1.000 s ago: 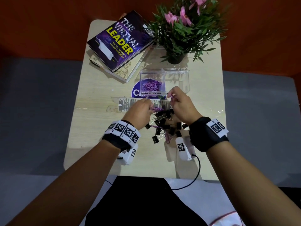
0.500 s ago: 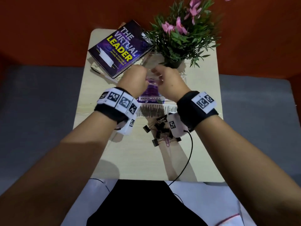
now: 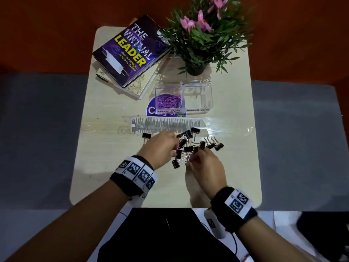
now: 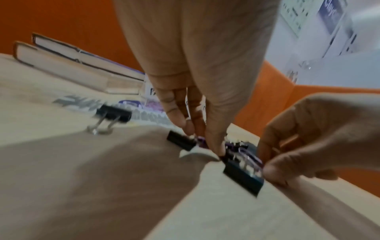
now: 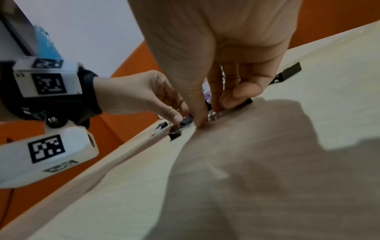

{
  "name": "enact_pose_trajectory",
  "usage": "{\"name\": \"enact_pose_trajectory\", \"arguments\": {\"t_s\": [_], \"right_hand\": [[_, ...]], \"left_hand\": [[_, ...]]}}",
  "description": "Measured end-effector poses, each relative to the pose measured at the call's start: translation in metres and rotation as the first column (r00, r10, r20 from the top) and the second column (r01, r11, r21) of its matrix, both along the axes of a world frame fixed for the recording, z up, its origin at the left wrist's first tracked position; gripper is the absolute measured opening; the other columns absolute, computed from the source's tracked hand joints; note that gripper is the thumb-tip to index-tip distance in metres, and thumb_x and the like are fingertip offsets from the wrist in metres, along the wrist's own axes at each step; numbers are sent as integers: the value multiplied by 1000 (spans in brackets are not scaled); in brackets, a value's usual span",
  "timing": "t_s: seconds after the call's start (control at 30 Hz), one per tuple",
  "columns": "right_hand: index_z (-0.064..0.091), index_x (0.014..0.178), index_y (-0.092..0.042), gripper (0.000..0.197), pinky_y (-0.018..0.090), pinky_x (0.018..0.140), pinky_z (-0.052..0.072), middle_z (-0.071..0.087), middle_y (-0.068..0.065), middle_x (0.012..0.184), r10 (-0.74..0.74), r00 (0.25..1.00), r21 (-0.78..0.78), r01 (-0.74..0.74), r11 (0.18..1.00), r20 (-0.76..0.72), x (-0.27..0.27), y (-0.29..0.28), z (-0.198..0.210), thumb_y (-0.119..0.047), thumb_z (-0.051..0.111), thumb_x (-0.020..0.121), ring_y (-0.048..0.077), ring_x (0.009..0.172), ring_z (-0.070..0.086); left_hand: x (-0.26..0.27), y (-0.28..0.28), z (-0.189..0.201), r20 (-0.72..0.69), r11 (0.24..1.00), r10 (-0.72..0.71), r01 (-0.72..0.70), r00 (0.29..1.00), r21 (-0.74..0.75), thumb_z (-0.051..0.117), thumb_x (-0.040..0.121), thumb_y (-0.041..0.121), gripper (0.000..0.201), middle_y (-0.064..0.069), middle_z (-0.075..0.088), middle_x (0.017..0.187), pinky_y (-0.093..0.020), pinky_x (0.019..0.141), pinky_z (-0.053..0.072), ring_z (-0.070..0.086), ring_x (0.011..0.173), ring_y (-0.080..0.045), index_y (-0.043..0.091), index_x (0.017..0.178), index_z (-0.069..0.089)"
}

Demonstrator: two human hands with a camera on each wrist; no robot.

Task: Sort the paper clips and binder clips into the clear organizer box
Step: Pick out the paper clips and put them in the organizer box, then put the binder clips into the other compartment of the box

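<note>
A clear organizer box (image 3: 206,97) stands mid-table, with purple paper clips (image 3: 169,101) in its left compartment and nothing in its right one. Nearer me lies a pile of black binder clips (image 3: 188,146) with a few purple paper clips mixed in. My left hand (image 3: 176,148) reaches into the pile's left side, and in the left wrist view its fingertips (image 4: 202,141) pinch a purple paper clip. My right hand (image 3: 190,159) works the pile's near edge, thumb and fingers (image 5: 207,116) pinching a purple paper clip (image 4: 254,160) beside a binder clip (image 4: 242,178).
One binder clip (image 3: 146,136) lies apart, left of the pile. Two stacked books (image 3: 130,52) sit at the back left and a potted plant (image 3: 196,69) behind the box. A shiny tape strip (image 3: 166,124) crosses the table between box and pile.
Both hands carried paper clips from the pile up to the box's left compartment, then came back down. They are now in the pile again, pinching clips.
</note>
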State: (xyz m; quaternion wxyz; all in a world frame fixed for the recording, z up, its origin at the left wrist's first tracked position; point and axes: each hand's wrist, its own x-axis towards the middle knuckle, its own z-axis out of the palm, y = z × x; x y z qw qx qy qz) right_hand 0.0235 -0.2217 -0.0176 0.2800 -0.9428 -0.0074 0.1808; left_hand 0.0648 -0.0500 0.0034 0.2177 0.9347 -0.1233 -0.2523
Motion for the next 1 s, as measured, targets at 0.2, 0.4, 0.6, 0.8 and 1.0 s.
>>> {"name": "enact_pose_trajectory", "arguments": {"t_s": [0.2,0.4,0.6,0.8,1.0], "right_hand": [[63,78,-11,6,29,58,37,57,4,87,-47,999,97,47,994,2,-3,2,-5,-16,64,82,23,72,55],[60,71,-9,15,16,54,49,69,2,66,-213,967,420,253,872,-140,21,-10,21,-10,71,81,9,56,65],[61,75,-12,11,24,60,49,62,-2,69,-133,984,399,74,914,120,115,35,68,-14,66,85,12,61,56],[68,102,-11,17,29,72,53,64,0,87,37,984,204,-72,976,172,149,49,73,-7,63,86,16,72,60],[57,112,-24,36,37,77,53,51,11,108,-13,1000,-43,12,999,-23,82,-41,36,-23,70,78,32,88,60]], "left_hand": [[-2,2,-10,25,993,95,-93,995,-68,62,89,16,10,-4,61,88,-33,75,45,54,85,-21,9,83,63],[-1,18,5,-98,788,505,-504,858,-354,63,89,15,5,-1,69,81,-26,69,55,66,75,-14,11,87,63],[60,20,33,105,681,692,-598,714,-423,66,88,14,8,-4,68,85,-26,71,57,61,73,-13,8,94,66],[76,28,34,264,793,602,-529,753,-301,65,88,18,25,-7,71,106,-37,81,58,65,82,-18,13,113,65],[-11,47,0,61,816,575,-577,816,28,80,67,49,78,-11,43,133,-46,100,47,44,122,-31,31,133,44]]}}
